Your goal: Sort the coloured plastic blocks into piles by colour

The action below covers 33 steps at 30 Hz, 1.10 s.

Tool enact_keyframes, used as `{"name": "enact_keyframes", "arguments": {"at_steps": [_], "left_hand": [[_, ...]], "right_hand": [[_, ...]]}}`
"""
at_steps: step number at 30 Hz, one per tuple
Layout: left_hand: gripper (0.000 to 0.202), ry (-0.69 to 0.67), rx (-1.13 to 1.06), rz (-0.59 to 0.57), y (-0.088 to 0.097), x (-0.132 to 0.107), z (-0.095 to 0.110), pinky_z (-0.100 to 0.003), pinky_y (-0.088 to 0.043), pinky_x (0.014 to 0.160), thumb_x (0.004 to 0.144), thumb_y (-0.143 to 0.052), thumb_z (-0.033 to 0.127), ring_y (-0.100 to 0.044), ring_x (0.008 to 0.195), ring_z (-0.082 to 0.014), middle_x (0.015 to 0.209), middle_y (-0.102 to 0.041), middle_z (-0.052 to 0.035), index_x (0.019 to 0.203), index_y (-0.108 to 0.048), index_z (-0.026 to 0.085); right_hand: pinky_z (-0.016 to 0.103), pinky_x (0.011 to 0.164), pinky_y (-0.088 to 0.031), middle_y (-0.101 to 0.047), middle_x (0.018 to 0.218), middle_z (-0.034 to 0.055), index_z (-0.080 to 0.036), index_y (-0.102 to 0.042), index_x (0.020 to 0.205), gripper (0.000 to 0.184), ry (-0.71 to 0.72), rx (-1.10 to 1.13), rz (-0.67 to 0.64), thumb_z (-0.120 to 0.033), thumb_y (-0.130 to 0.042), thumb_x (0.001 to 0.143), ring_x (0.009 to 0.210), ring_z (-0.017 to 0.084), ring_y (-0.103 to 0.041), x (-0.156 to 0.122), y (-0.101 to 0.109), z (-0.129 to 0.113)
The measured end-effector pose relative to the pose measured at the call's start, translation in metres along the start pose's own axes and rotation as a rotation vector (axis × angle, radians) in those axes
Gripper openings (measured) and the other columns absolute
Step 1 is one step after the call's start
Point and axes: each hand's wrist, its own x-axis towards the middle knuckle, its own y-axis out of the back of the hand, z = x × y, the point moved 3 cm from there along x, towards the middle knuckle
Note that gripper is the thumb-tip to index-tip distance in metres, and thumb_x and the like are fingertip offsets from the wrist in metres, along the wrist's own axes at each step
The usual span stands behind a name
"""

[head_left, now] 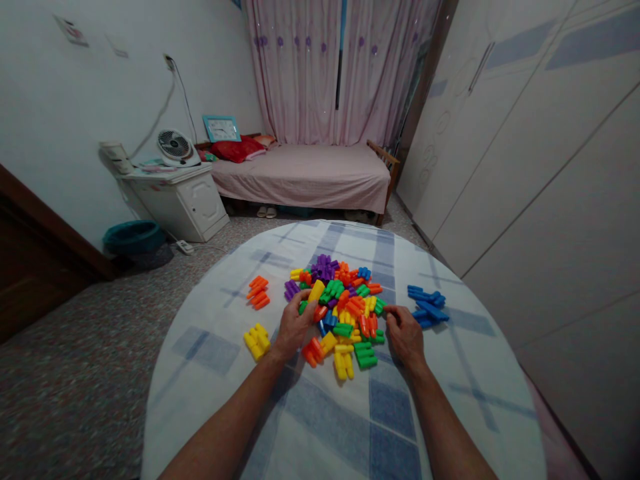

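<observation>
A mixed heap of plastic building blocks (345, 319) in purple, orange, green, yellow and blue lies on the round table. My left hand (295, 323), at the heap's left side, is closed on a yellow building block (316, 291), held tilted between thumb and fingers. At the right side, my right hand (404, 331) has its fingers curled together. Its fingertips are beside a green block (380, 306); whether they grip anything is hidden. Sorted apart are orange blocks (259, 292) and yellow blocks (257, 341) on the left, and blue blocks (428, 307) on the right.
A white and blue checked cloth (325, 427) covers the table. Beyond stand a bed (310, 173) and a white cabinet (195, 203) bearing a fan (175, 145). A bin (134, 237) is on the floor at left; a wardrobe (525, 167) lines the right.
</observation>
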Motion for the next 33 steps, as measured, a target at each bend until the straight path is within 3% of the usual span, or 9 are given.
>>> {"name": "enact_keyframes", "arguments": {"at_steps": [3,11,16,22,28,33], "left_hand": [[0.038,0.017,0.006,0.016,-0.003,0.0,-0.001,-0.025,-0.05,0.066,0.078,-0.063,0.045,-0.062,0.074,-0.0141,0.081,-0.067,-0.0026,0.104,-0.064,0.017],[0.04,-0.061,0.167,-0.009,-0.01,-0.007,0.001,-0.029,-0.049,0.079,0.072,-0.07,0.031,-0.062,0.087,-0.0165,0.1,-0.065,-0.0035,0.108,-0.059,0.019],[0.038,-0.276,0.25,-0.088,-0.019,-0.016,0.0,-0.035,-0.048,0.091,0.072,-0.069,0.021,-0.06,0.1,-0.0196,0.108,-0.064,-0.0049,0.109,-0.06,0.02],[0.038,-0.473,0.276,-0.198,-0.028,-0.023,0.001,-0.04,-0.045,0.099,0.078,-0.066,0.02,-0.057,0.113,-0.0221,0.118,-0.063,-0.0082,0.115,-0.059,0.021],[0.038,-0.5,0.333,-0.237,-0.029,-0.025,-0.003,-0.042,-0.043,0.104,0.084,-0.059,0.021,-0.054,0.119,-0.0226,0.124,-0.061,-0.0102,0.121,-0.058,0.021],[0.034,-0.434,0.353,-0.089,-0.019,-0.017,-0.006,-0.04,-0.044,0.103,0.086,-0.055,0.024,-0.056,0.117,-0.0214,0.123,-0.062,-0.01,0.119,-0.06,0.02]], "right_hand": [[0.033,0.08,-0.043,-0.065,0.094,0.0068,-0.018,-0.064,0.093,0.029,0.0,0.007,0.0,-0.03,-0.039,0.085,0.089,0.021,-0.059,0.0,0.0,0.0],[0.035,0.078,-0.046,-0.063,0.092,0.0071,-0.018,-0.063,0.093,0.025,0.061,0.045,0.047,-0.027,-0.041,0.086,0.086,0.021,-0.059,-0.005,0.004,-0.012],[0.039,0.085,-0.046,-0.064,0.096,0.0075,-0.02,-0.063,0.096,0.022,0.216,0.128,0.111,-0.029,-0.044,0.09,0.094,0.022,-0.058,-0.012,0.011,-0.041],[0.049,0.103,-0.035,-0.065,0.108,0.0065,-0.023,-0.065,0.098,0.021,0.336,0.166,-0.038,-0.036,-0.051,0.089,0.115,0.025,-0.051,-0.023,-0.003,-0.065],[0.05,0.105,-0.034,-0.065,0.107,0.0078,-0.023,-0.062,0.079,0.014,0.243,0.29,-0.042,-0.035,-0.056,0.084,0.116,0.026,-0.051,-0.023,-0.013,-0.062],[0.05,0.101,-0.038,-0.064,0.107,0.0088,-0.023,-0.063,0.076,0.023,0.064,0.368,-0.006,-0.039,-0.049,0.085,0.11,0.026,-0.054,-0.013,-0.006,-0.041]]}}
